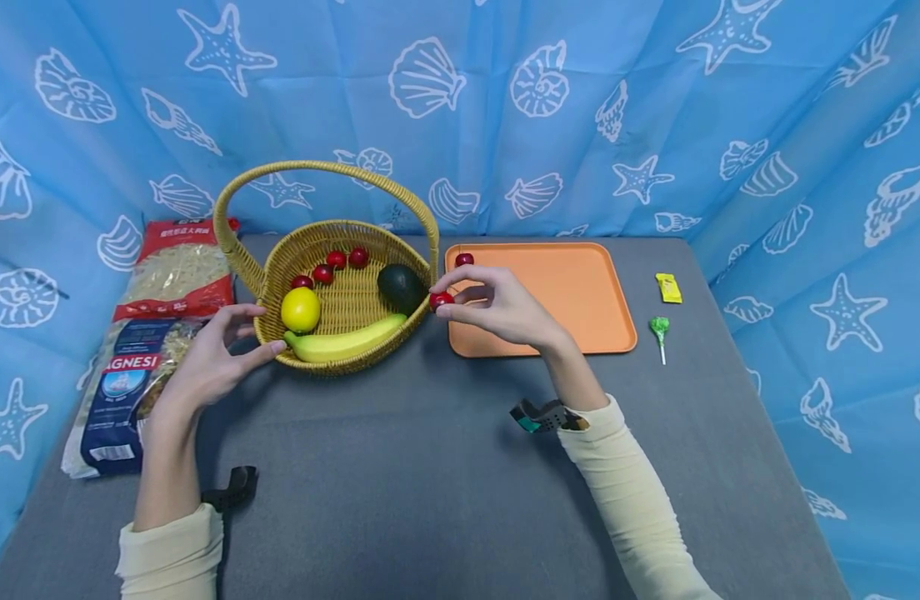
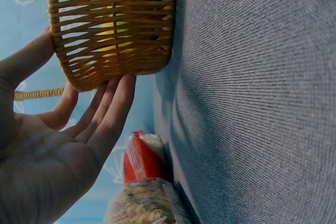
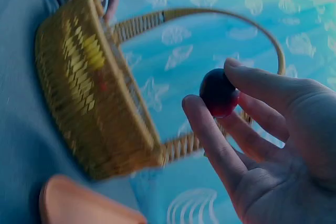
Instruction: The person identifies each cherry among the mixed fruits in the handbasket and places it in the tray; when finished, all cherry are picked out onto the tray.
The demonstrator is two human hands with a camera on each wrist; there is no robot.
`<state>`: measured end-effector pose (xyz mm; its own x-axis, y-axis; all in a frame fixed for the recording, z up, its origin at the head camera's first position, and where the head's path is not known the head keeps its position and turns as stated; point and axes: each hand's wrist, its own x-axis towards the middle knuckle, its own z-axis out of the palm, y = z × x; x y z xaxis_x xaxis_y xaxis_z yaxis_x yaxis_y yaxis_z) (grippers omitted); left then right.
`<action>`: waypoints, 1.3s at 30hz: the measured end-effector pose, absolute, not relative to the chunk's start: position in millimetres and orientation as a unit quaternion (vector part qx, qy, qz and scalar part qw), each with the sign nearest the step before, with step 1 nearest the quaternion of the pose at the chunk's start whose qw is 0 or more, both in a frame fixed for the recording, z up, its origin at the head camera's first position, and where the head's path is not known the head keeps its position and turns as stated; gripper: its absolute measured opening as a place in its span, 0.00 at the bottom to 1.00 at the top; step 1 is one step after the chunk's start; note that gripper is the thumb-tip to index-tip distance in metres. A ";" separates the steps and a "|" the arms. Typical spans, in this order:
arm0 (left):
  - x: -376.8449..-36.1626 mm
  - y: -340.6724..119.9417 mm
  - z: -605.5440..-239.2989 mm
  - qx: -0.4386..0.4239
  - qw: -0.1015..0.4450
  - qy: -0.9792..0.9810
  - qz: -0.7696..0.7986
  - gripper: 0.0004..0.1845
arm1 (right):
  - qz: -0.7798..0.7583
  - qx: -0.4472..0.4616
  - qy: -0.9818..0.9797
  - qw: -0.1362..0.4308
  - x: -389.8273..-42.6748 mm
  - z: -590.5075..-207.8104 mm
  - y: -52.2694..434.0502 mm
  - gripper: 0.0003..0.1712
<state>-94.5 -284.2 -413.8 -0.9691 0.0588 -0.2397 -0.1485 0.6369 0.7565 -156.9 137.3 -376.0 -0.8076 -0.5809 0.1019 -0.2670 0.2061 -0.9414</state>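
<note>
Red and round, a cherry (image 1: 441,299) sits pinched between the thumb and fingertips of the right hand (image 1: 497,310). The other fingers of that hand curl loosely. The hand holds the cherry just past the basket (image 1: 332,354) rim, at about 3 o'clock from the basket and above the near left corner of the tray (image 1: 580,292). In the right wrist view the cherry (image 3: 219,94) shows dark red between thumb and finger.

At 9 o'clock from the basket is the left hand (image 1: 216,354). Its fingers are straight and a little spread, and they press on the woven wall. The left wrist view shows the fingertips (image 2: 123,85) touching the basket (image 2: 113,24) low on its side.

Inside the basket lie a banana (image 1: 343,342) at 6 o'clock, a lemon (image 1: 300,309) at 8 o'clock and an avocado (image 1: 401,287) at 3 o'clock. Four more cherries (image 1: 329,268) lie in a row near the back. One cherry (image 1: 464,259) lies on the orange tray, in its far left corner.

Two pasta bags (image 1: 160,325) lie at 9 o'clock from the basket, just behind the left hand. A lollipop (image 1: 659,327) and a yellow candy (image 1: 668,287) lie at 3 o'clock from the tray, well apart from both hands. All of it rests on a grey table (image 1: 430,467).
</note>
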 end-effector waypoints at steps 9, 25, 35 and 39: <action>-94.0 -283.4 -413.5 -0.023 0.122 0.897 0.424 0.44 | -0.542 -0.187 0.817 0.059 -184.0 -414.8 177.1 0.22; -95.0 -286.1 -414.9 -0.036 0.131 0.898 0.418 0.45 | -0.418 -0.119 0.901 0.015 -251.7 -452.1 198.5 0.20; -95.6 -285.2 -416.1 -0.028 0.127 0.901 0.415 0.45 | -0.414 -0.117 0.901 0.053 -264.9 -456.9 195.3 0.21; -96.0 -285.9 -415.8 -0.027 0.125 0.900 0.416 0.45 | -0.418 -0.121 0.899 0.056 -265.6 -456.0 194.7 0.21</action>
